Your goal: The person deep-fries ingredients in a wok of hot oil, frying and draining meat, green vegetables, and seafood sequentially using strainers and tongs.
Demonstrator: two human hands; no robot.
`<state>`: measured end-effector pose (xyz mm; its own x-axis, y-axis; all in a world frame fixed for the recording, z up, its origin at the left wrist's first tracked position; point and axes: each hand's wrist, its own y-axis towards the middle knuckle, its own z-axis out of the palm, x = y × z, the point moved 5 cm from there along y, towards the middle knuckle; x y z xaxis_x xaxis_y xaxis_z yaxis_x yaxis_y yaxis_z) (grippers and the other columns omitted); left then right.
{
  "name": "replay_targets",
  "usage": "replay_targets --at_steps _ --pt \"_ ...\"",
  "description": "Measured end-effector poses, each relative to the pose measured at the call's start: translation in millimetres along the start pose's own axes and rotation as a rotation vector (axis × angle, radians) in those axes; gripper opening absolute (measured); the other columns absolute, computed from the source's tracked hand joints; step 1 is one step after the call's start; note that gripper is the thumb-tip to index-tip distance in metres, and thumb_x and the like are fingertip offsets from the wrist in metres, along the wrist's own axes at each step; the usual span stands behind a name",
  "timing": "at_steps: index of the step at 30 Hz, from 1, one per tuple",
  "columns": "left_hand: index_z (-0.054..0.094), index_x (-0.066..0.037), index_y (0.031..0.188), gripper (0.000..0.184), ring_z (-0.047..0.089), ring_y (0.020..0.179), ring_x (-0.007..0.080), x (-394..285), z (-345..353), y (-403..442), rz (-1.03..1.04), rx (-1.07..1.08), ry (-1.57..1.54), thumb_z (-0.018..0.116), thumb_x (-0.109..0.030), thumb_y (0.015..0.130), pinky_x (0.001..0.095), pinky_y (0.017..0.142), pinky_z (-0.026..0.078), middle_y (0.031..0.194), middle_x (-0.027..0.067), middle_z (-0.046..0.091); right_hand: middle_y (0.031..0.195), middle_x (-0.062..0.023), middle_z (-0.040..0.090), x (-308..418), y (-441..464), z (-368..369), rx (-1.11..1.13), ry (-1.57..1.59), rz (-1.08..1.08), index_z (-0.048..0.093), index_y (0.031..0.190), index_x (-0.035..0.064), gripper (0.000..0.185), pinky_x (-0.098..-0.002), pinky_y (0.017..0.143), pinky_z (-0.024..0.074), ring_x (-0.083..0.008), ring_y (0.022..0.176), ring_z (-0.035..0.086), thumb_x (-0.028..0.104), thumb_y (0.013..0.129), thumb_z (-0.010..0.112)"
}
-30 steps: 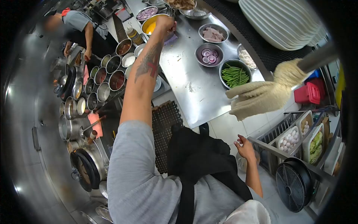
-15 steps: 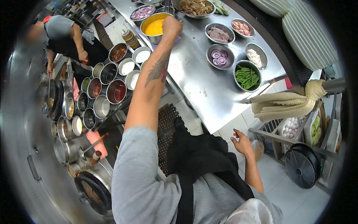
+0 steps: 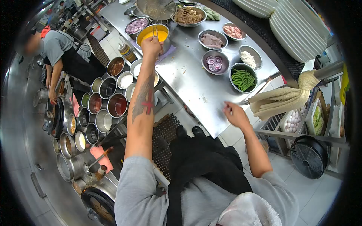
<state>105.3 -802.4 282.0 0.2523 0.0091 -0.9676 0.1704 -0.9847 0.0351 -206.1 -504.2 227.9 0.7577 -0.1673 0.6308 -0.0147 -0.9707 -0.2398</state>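
Observation:
My left hand, arm stretched forward, is closed round the wire handle of a mesh strainer. The strainer's round basket is raised beyond a metal pot of yellow-orange liquid that looks like beaten egg. My fist is right at the pot's near rim; whether it touches is unclear. Beside the pot stands a bowl of sliced purple onion. My right hand hovers by the near table edge, slightly blurred, fingers loosely apart and holding nothing. Closest to it are a bowl of green beans and a hanging cloth.
On the steel table stand bowls of onion rings, raw meat and shredded brown food. Several metal pots crowd the left counter. A co-worker bends over a wok at far left. Stacked plates are at upper right.
My left hand has drawn back slightly and lifted the strainer, whose basket now shows above the pot. My right hand has risen forward to the table edge.

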Motion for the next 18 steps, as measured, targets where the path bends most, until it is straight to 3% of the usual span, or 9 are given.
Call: replay_targets --at_steps 1,3,5,7,9,11,14,16,18 --pt "0.054 0.004 0.101 0.022 0.047 0.047 0.0124 -1.3 4.1 -15.5 -0.178 0.117 -0.386 0.043 -0.014 0.092 0.0279 0.041 0.04 0.074 0.0112 0.057 0.096 -0.021 0.063 6.9 18.4 -13.2 -0.062 0.011 -0.002 0.059 0.114 0.0016 0.037 -0.0417 0.077 0.0473 -0.0345 0.089 0.062 0.022 0.083 0.056" --pt "0.049 0.001 0.094 0.016 0.036 0.046 0.0096 10.1 3.2 -30.0 -0.359 0.211 -0.577 0.041 -0.014 0.094 0.0242 0.036 0.033 0.076 0.0082 0.049 0.094 -0.0224 0.063 -1.6 68.2 -27.8 -0.21 -0.019 -0.081 0.06 0.109 0.001 0.033 -0.0436 0.079 0.0469 -0.0377 0.091 0.06 0.021 0.084 0.055" --pt "0.048 -0.001 0.078 0.026 0.036 0.039 0.0095 13.5 -0.9 -65.0 -0.395 0.209 -0.698 0.043 -0.022 0.093 0.0232 0.028 0.022 0.056 0.0025 0.041 0.096 -0.0243 0.062 2.9 109.7 -47.4 -0.39 0.038 -0.057 0.061 0.105 0.0005 0.029 -0.0453 0.08 0.0465 -0.04 0.093 0.059 0.02 0.085 0.053" --pt "0.047 -0.002 0.078 0.027 0.033 0.037 0.0085 11.6 -8.4 -113.3 -0.391 0.181 -0.792 0.042 -0.024 0.094 0.0224 0.028 0.022 0.055 0.0019 0.041 0.098 -0.0235 0.063 2.6 155.9 -54.0 -0.474 0.003 -0.093 0.061 0.104 0.0001 0.028 -0.0456 0.082 0.0473 -0.0384 0.093 0.06 0.018 0.084 0.053" --pt "0.049 -0.002 0.085 0.024 0.033 0.039 0.0072 -12.2 -29.2 -182.7 -0.408 0.281 -0.569 0.044 -0.023 0.094 0.0198 0.032 0.027 0.058 0.0021 0.044 0.1 -0.0226 0.063 -13.6 205.5 -48.0 -0.477 -0.136 -0.036 0.062 0.104 0.0002 0.028 -0.0453 0.083 0.0476 -0.0373 0.095 0.06 0.017 0.083 0.053" --pt "0.052 0.0 0.102 0.023 0.034 0.04 0.0051 -12.6 -50.3 -242.3 -0.374 0.062 -0.51 0.045 -0.021 0.094 0.0175 0.036 0.03 0.064 0.003 0.048 0.101 -0.0218 0.064 -13.2 234.8 -56.6 -0.493 -0.28 -0.002 0.062 0.104 0.0003 0.028 -0.045 0.083 0.0479 -0.0362 0.096 0.061 0.015 0.082 0.054" --pt "0.048 0.0 0.122 0.035 0.035 0.042 0.0028 4.9 -89.3 -335.0 -0.462 -0.015 -0.706 0.047 -0.023 0.096 0.0164 0.036 0.029 0.069 0.0031 0.049 0.108 -0.022 0.062 -24.4 266.9 -47.4 -0.153 -0.252 0.216 0.063 0.105 0.0014 0.03 -0.0438 0.089 0.0467 -0.035 0.104 0.059 0.015 0.08 0.055" --pt "0.046 -0.001 0.126 0.038 0.034 0.042 0.0023 17.2 -119.6 -394.3 -0.519 -0.039 -0.793 0.047 -0.025 0.096 0.0159 0.036 0.029 0.07 0.0029 0.049 0.106 -0.02 0.063 -83.0 318.8 -16.2 -0.342 -0.212 0.227 0.064 0.098 0.0008 0.029 -0.0446 0.087 0.0464 -0.0333 0.102 0.059 0.022 0.079 0.056" --pt "0.045 -0.002 0.127 0.039 0.034 0.043 0.0017 19.5 -158.6 -463.3 -0.537 -0.156 -0.853 0.047 -0.026 0.096 0.0158 0.037 0.029 0.071 0.0021 0.048 0.091 -0.0208 0.063 -124.2 353.7 17.2 -0.178 -0.549 -0.54 0.063 0.092 0.0004 0.025 -0.0464 0.076 0.0473 -0.0353 0.086 0.06 0.019 0.086 0.048"
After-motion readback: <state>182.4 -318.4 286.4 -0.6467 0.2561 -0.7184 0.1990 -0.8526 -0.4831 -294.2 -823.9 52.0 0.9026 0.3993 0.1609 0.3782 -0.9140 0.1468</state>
